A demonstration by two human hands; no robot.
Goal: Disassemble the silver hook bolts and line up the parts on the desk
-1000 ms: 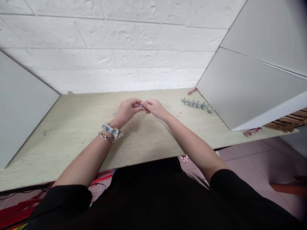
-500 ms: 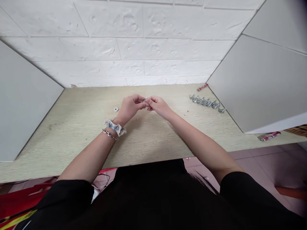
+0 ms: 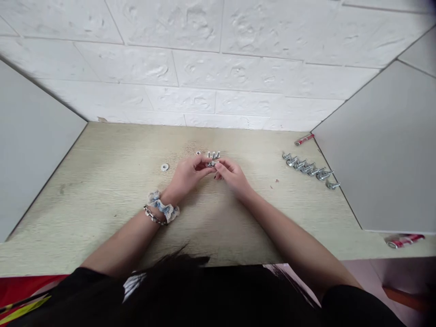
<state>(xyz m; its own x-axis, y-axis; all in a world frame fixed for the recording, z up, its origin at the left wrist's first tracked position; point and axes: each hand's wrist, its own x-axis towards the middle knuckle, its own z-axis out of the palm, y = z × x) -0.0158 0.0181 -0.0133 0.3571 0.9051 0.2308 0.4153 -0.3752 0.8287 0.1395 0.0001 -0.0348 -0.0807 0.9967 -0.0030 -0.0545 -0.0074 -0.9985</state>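
A small metal part (image 3: 211, 164) sits above the table (image 3: 136, 190), pinched between thumb and fingers of the left hand (image 3: 187, 176), while the right hand (image 3: 235, 178) grips its other end. Just behind stand short bolts (image 3: 214, 155) and a nut (image 3: 198, 153); a washer (image 3: 165, 167) lies left, a row of washered bolts (image 3: 308, 169) well to the right.

No readable text, label, brand, number or sign anywhere in this view.
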